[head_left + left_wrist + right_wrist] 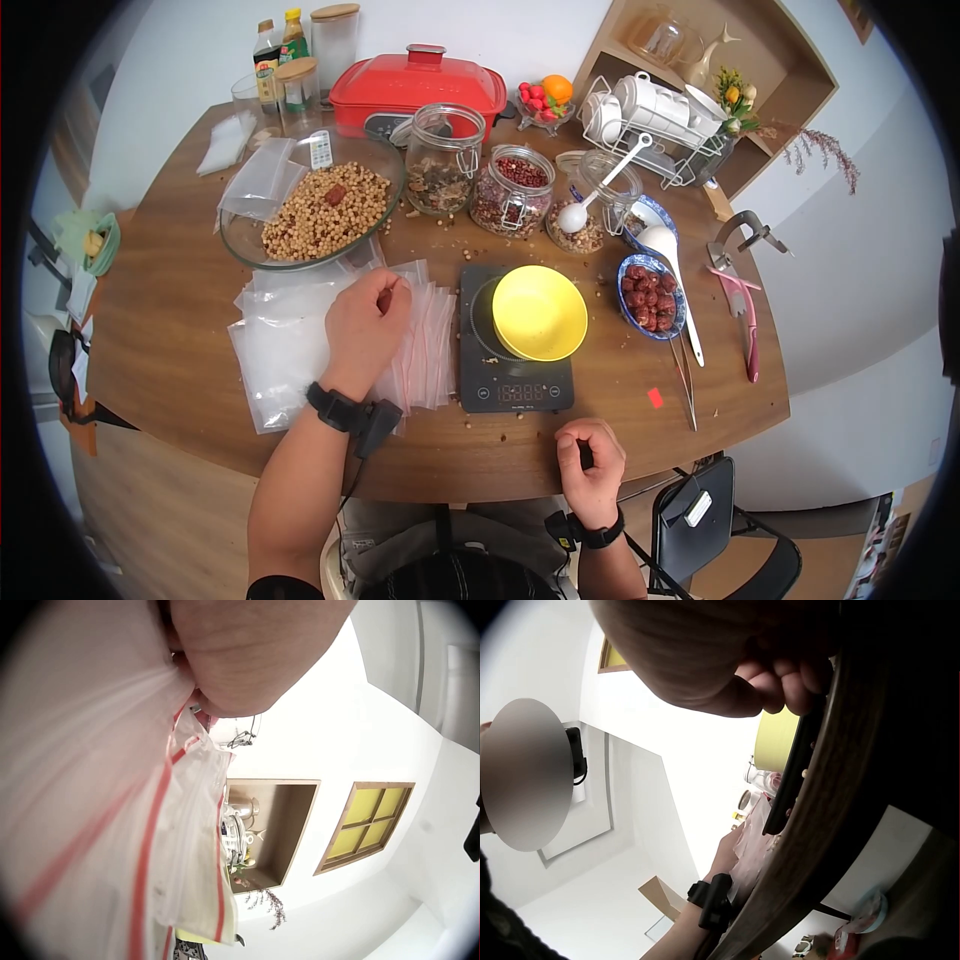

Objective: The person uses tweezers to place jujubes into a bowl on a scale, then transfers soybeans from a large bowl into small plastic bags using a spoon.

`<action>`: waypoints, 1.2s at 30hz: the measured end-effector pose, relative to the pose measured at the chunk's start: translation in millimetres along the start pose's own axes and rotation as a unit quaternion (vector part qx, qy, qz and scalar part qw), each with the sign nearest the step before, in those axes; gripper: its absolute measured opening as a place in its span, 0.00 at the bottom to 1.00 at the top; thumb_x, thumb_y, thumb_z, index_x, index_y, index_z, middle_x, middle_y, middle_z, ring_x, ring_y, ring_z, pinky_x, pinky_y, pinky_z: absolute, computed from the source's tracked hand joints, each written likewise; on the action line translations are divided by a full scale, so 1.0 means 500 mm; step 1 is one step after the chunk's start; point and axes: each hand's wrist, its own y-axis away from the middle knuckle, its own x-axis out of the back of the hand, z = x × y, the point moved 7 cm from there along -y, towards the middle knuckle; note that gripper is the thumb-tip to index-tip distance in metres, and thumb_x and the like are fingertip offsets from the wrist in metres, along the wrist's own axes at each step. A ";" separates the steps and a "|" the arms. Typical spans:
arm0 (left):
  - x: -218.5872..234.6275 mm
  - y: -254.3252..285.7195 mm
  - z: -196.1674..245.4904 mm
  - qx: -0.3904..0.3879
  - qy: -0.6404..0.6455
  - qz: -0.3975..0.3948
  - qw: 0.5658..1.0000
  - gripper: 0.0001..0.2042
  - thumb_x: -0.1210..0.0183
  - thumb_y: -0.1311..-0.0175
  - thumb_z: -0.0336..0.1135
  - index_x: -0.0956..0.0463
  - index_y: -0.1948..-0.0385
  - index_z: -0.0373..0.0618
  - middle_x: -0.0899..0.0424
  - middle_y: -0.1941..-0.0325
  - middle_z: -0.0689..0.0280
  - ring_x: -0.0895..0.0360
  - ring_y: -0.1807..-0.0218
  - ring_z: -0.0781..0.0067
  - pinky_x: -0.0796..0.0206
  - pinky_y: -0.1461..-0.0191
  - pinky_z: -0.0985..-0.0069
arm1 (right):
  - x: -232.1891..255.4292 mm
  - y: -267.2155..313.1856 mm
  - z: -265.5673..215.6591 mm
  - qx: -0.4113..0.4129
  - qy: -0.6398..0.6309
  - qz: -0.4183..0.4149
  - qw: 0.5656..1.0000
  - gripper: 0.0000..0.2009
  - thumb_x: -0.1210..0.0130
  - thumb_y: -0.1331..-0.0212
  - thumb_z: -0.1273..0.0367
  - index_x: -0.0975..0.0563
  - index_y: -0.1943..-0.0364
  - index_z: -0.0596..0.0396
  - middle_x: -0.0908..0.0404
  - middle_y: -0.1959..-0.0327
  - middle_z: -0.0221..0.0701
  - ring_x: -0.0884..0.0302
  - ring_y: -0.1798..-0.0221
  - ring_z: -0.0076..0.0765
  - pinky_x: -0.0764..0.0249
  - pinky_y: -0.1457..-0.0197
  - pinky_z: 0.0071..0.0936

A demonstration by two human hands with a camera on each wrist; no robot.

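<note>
My left hand (368, 322) is over the spread of clear zip bags (285, 335), its fingers curled in. In the left wrist view, creases in the plastic of a red-striped zip bag (154, 825) run up to the fingers, which pinch it. My right hand (592, 465) rests at the table's front edge, fingers loosely curled and holding nothing. Between the hands, a yellow bowl (540, 313) sits on a black kitchen scale (515, 392) with a lit display.
Behind the bags stands a glass bowl of beige beans (325, 215). Glass jars (512, 190) with dry goods line the middle back, before a red cooker (415, 92). To the right are a patterned bowl of red dates (652, 297), a white ladle (672, 260), tweezers (686, 385) and pink-handled scissors (748, 320).
</note>
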 end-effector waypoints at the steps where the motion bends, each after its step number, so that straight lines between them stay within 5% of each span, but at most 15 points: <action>1: 0.000 0.000 0.000 0.000 -0.001 -0.002 1.000 0.10 0.37 0.28 0.40 0.17 0.66 0.45 0.16 0.75 0.62 0.18 0.71 0.59 0.29 0.64 0.62 | 0.000 0.000 0.000 0.000 0.000 0.001 1.000 0.04 0.36 0.31 0.75 0.20 0.64 0.58 0.14 0.64 0.37 0.18 0.62 0.42 0.24 0.54 0.35; 24: -0.003 0.003 0.005 -0.011 -0.006 -0.008 1.000 0.09 0.37 0.28 0.40 0.18 0.66 0.45 0.17 0.75 0.62 0.19 0.71 0.59 0.29 0.64 0.62 | -0.003 -0.001 0.000 -0.002 0.004 -0.005 1.000 0.04 0.37 0.32 0.76 0.20 0.64 0.58 0.15 0.64 0.37 0.19 0.62 0.42 0.24 0.54 0.34; 27: -0.003 0.003 0.004 -0.009 -0.023 -0.020 0.999 0.08 0.36 0.27 0.37 0.16 0.62 0.42 0.14 0.73 0.64 0.17 0.71 0.68 0.28 0.63 0.69 | -0.003 -0.002 -0.001 -0.001 0.006 -0.005 1.000 0.04 0.37 0.32 0.76 0.20 0.64 0.58 0.15 0.64 0.37 0.19 0.62 0.42 0.24 0.54 0.35; 36: -0.004 0.007 0.011 -0.016 -0.012 -0.017 1.000 0.09 0.37 0.28 0.40 0.16 0.65 0.46 0.16 0.74 0.62 0.17 0.70 0.57 0.28 0.63 0.61 | -0.005 -0.003 -0.008 0.002 0.011 -0.007 1.000 0.03 0.37 0.33 0.77 0.21 0.64 0.58 0.15 0.65 0.37 0.19 0.62 0.43 0.24 0.54 0.35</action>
